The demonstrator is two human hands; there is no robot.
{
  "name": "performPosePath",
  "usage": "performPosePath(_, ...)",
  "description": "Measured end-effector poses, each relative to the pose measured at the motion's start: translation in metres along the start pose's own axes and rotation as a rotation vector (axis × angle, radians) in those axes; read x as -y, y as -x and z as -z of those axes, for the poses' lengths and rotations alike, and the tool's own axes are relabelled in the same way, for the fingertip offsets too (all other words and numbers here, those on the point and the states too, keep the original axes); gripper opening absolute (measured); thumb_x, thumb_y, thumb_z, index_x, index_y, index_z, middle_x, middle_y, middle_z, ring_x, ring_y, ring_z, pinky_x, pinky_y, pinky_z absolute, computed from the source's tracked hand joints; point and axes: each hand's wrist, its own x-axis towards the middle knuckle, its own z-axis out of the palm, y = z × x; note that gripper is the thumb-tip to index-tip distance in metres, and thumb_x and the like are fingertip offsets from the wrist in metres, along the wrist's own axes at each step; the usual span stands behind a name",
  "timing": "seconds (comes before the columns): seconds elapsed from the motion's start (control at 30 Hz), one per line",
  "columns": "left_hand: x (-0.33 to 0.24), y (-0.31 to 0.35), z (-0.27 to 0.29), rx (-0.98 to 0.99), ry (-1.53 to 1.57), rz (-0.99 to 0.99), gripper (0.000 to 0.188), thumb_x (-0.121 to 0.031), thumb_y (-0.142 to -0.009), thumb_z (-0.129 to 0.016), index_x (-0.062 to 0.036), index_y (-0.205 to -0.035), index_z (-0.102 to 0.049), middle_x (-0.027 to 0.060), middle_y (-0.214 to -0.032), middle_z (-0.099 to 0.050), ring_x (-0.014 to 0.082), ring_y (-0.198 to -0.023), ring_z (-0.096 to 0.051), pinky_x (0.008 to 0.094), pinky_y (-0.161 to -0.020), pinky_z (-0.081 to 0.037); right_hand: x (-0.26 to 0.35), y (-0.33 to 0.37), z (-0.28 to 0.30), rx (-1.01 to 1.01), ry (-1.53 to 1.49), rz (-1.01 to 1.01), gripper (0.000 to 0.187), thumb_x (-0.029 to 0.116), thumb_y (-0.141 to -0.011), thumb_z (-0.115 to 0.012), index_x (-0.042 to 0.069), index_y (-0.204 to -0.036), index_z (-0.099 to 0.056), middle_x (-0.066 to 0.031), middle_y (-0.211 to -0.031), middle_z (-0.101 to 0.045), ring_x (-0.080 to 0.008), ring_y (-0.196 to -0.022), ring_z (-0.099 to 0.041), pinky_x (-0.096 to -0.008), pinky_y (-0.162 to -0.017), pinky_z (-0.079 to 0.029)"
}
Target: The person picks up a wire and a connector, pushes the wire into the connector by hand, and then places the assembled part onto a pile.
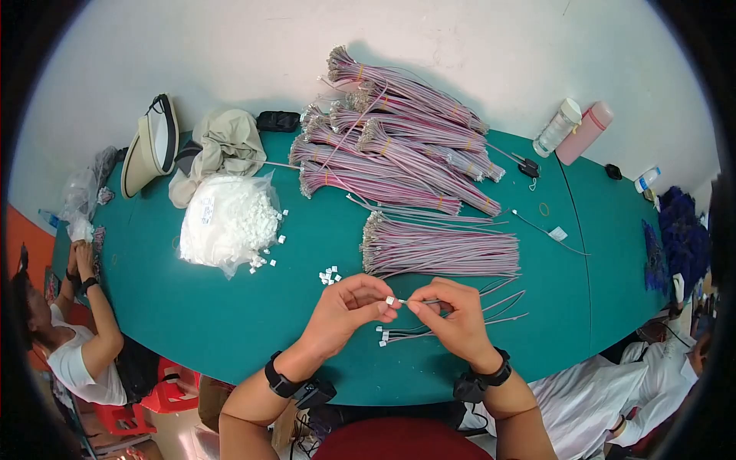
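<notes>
Between the thumb and fingers of my left hand (pixel 346 313) is a small white plastic connector (pixel 391 300). My right hand (pixel 454 316) pinches a thin grey cable (pixel 404 301) close to its end, which points at the connector; whether the two touch is too small to tell. Below my hands lie a few cables with white connectors (pixel 383 337) on their ends. Just beyond them rests a loose bundle of grey and pink cables (pixel 445 247). A little heap of loose white connectors (pixel 330 276) sits past my left hand.
An open plastic bag of white connectors (pixel 230 222) stands at left on the green table (pixel 307 376). Tied cable bundles (pixel 399 146) are stacked at the back. Bottles (pixel 584 132), keys (pixel 529 166) and a sun visor (pixel 149 149) lie around. People sit at both sides.
</notes>
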Motion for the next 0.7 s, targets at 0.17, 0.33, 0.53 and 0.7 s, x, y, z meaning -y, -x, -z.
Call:
performPosePath(0.17,-0.008,-0.002,-0.011,-0.077,-0.045,0.024,0.023,0.001,-0.088,-0.062,0.0022,-0.111,-0.064,0.0138,-0.104,-0.067,0.0205,-0.098,-0.067,0.0302,-0.085,-0.055,0.000,-0.003,0.002,-0.012,0.047,0.036,0.007,0.005,-0.081,-0.071,0.002,-0.087,-0.069,-0.0015,-0.069,-0.057,-0.0069,-0.056,-0.045,-0.0226,-0.049,-0.033)
performPosePath(0.33,-0.002,0.001,-0.008,-0.097,-0.026,0.028,0.019,0.005,-0.086,-0.062,0.0029,-0.105,-0.065,0.0171,-0.105,-0.067,0.0220,-0.094,-0.068,0.0316,-0.085,-0.056,-0.002,0.003,-0.004,-0.037,0.043,0.034,0.006,0.005,-0.080,-0.072,0.001,-0.084,-0.068,-0.0006,-0.068,-0.057,-0.0056,-0.055,-0.042,-0.0221,-0.048,-0.029)
performPosePath(0.53,0.002,-0.003,-0.003,-0.090,0.079,0.064,0.018,0.004,-0.087,-0.062,0.0025,-0.104,-0.065,0.0184,-0.107,-0.067,0.0226,-0.097,-0.067,0.0314,-0.085,-0.056,0.000,0.001,-0.006,-0.027,0.013,0.016,0.007,0.006,-0.080,-0.072,0.002,-0.084,-0.069,-0.0008,-0.068,-0.057,-0.0061,-0.054,-0.041,-0.0227,-0.048,-0.029)
performPosePath(0.7,0.001,-0.004,-0.002,-0.100,0.154,0.068,0.016,0.003,-0.087,-0.063,0.0022,-0.102,-0.065,0.0180,-0.105,-0.067,0.0219,-0.098,-0.066,0.0312,-0.086,-0.056,-0.001,-0.002,-0.007,-0.019,0.040,0.043,0.007,0.007,-0.080,-0.072,0.002,-0.084,-0.069,-0.0005,-0.067,-0.058,-0.0060,-0.054,-0.041,-0.0229,-0.048,-0.029)
